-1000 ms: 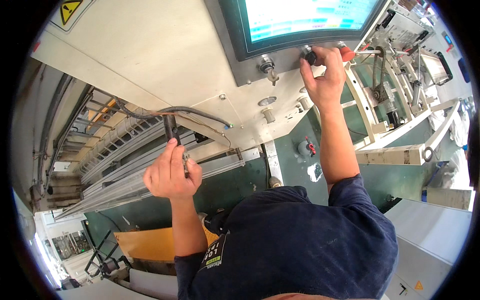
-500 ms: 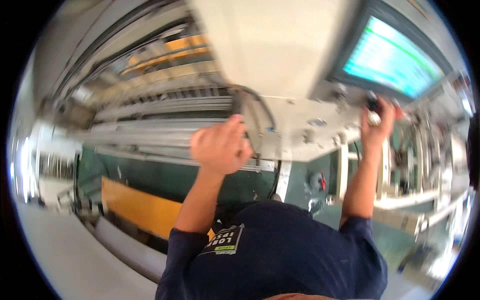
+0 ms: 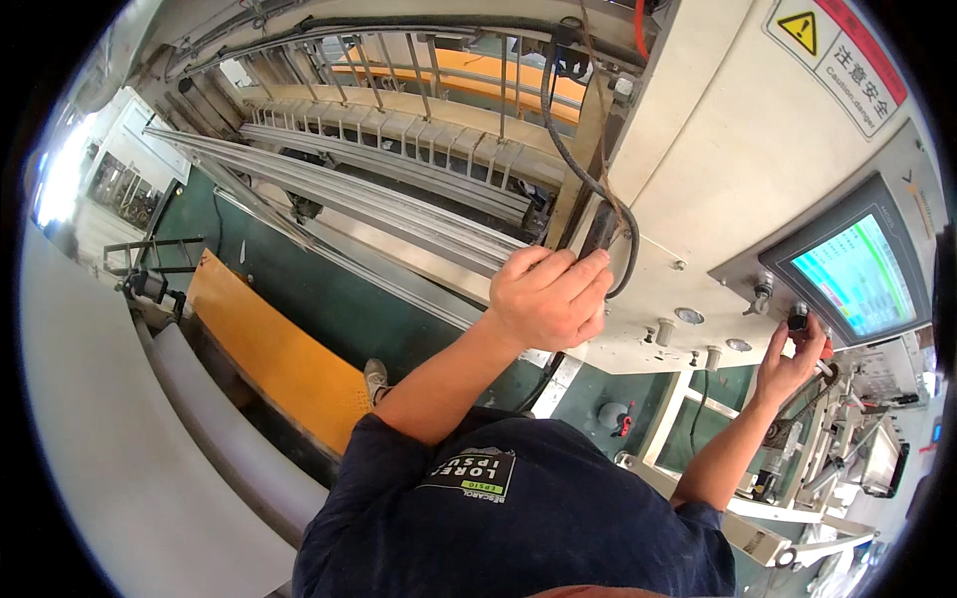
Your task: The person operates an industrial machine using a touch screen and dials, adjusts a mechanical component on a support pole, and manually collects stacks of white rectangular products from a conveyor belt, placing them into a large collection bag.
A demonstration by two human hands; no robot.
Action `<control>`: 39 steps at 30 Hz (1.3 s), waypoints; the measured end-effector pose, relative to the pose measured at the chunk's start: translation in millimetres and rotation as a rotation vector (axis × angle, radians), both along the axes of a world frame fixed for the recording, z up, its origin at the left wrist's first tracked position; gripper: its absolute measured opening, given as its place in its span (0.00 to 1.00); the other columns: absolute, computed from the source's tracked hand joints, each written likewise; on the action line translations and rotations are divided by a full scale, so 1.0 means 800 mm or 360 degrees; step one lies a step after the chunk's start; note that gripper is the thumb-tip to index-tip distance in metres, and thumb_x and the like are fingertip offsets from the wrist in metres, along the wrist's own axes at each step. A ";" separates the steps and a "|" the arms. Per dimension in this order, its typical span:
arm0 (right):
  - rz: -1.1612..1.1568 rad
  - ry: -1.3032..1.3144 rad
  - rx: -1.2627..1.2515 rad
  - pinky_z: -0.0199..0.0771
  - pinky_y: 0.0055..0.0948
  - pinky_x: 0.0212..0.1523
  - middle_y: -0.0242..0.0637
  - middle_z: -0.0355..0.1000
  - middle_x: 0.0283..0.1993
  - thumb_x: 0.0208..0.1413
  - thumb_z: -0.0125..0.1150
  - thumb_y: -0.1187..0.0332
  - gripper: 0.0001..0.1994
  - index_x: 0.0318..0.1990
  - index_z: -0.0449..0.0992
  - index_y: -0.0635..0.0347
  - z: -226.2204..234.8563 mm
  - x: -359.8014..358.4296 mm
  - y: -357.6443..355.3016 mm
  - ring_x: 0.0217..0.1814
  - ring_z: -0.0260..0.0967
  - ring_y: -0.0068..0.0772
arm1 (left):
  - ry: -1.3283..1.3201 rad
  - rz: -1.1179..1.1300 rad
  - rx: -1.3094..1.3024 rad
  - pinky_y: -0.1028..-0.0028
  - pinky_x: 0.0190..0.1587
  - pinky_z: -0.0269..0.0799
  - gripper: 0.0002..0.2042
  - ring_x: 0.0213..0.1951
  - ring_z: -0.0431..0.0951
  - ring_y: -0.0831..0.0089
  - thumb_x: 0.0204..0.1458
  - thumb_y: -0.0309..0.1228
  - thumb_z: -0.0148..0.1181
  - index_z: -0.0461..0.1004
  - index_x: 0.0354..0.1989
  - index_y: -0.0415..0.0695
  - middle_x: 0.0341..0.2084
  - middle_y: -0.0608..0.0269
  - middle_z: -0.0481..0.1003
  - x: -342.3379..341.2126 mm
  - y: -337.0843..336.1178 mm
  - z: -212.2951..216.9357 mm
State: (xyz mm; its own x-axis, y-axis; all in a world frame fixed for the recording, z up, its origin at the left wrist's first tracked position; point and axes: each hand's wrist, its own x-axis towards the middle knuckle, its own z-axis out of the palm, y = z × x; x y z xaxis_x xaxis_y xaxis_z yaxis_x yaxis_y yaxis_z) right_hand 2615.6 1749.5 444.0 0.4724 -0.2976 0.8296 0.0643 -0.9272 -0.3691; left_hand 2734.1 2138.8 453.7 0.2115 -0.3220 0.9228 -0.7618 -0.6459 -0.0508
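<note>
The person's left hand point(image 3: 551, 299) clamps a dark cylindrical handle point(image 3: 599, 229). Well apart, the right hand point(image 3: 787, 369) pinches a round black knob point(image 3: 797, 320).

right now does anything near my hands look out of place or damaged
The black cable beside your left hand looks a little odd: it bows out in a loose loop over the cream cabinet, apparently unclipped there. I can't make out any damage.
</note>
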 end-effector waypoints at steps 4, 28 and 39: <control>0.0009 0.0044 -0.0006 0.77 0.26 0.42 0.41 0.73 0.50 0.57 0.64 0.81 0.20 0.58 0.71 0.70 0.002 -0.003 -0.002 0.40 0.73 0.27 | 0.0002 -0.0008 -0.0025 0.72 0.41 0.67 0.10 0.33 0.77 0.77 0.40 0.36 0.60 0.82 0.31 0.52 0.41 0.74 0.82 0.000 0.000 -0.001; 0.0032 -0.0005 -0.0077 0.74 0.24 0.44 0.39 0.72 0.47 0.61 0.64 0.78 0.20 0.60 0.71 0.68 -0.003 -0.005 -0.014 0.40 0.70 0.26 | 0.0009 -0.0061 -0.0034 0.73 0.39 0.66 0.09 0.32 0.77 0.76 0.43 0.35 0.59 0.81 0.32 0.50 0.40 0.71 0.82 0.002 0.003 -0.003; -0.0049 -0.0088 -0.0304 0.78 0.31 0.44 0.47 0.71 0.56 0.61 0.61 0.78 0.16 0.56 0.76 0.68 0.011 0.000 0.003 0.51 0.73 0.39 | 0.0015 -0.0042 -0.0014 0.73 0.38 0.66 0.09 0.32 0.77 0.76 0.42 0.36 0.58 0.81 0.31 0.51 0.40 0.72 0.82 0.001 0.004 -0.001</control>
State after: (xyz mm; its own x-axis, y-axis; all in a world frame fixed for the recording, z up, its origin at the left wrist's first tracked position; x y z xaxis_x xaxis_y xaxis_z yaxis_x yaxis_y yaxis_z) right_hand 2615.3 1752.2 452.8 0.4179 -0.1459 0.8967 0.0501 -0.9818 -0.1831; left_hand 2734.8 2141.8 452.8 0.2117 -0.3197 0.9236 -0.7791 -0.6257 -0.0380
